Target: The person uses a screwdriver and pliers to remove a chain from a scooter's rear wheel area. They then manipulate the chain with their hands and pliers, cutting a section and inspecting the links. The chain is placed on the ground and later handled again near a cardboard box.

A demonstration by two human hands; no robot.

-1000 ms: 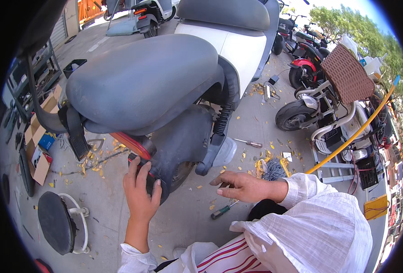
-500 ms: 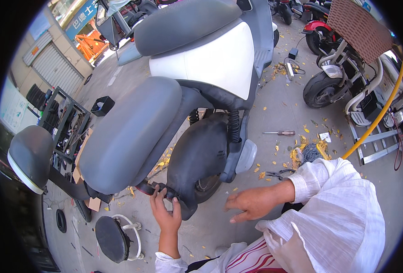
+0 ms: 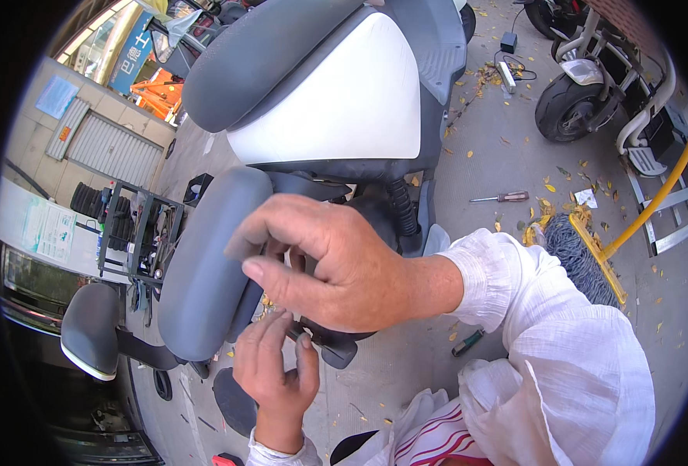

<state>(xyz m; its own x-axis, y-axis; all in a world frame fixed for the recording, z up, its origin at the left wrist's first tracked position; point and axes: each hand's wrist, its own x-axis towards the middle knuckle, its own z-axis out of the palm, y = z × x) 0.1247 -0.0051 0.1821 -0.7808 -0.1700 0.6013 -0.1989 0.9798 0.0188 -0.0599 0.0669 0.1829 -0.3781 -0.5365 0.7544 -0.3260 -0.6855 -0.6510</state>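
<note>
A scooter with a white side panel and grey seat cushion stands before me. Low behind that cushion, my left hand has its fingers and thumb curled on a small dark tail piece, mostly covered by the fingers. The black rear fender shows its lower end beside this hand. Across the cushion's right side my right hand is raised, fingers bent and thumb apart from the index finger. I see nothing held in it. It hides most of the rear wheel area. A padded backrest juts out left.
A round black stool is partly behind my left hand. On the ground to the right lie a screwdriver, a green-handled tool and a mop. Another two-wheeler's tyre stands beyond. A tool rack is at left.
My right hand has risen and moved left, from beside the rear wheel to in front of the seat cushion. My left hand stays at the tail piece. The whole view has shifted.
</note>
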